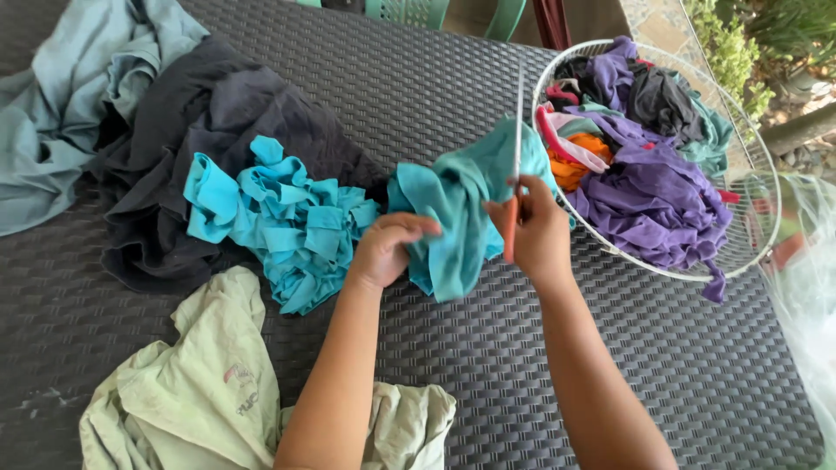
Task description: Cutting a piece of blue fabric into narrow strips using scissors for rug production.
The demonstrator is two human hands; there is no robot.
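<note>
Soft teal cloth (453,218) bunched between both hands, slim scissors (517,148) upright.

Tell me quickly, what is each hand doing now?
Left hand: fingers closed on the teal cloth.
Right hand: fingers closed around the scissors, blades up at the cloth.

left hand (383,248) grips teal cloth (457,218) | right hand (535,231) holds scissors (517,148) upright, touching cloth
</note>
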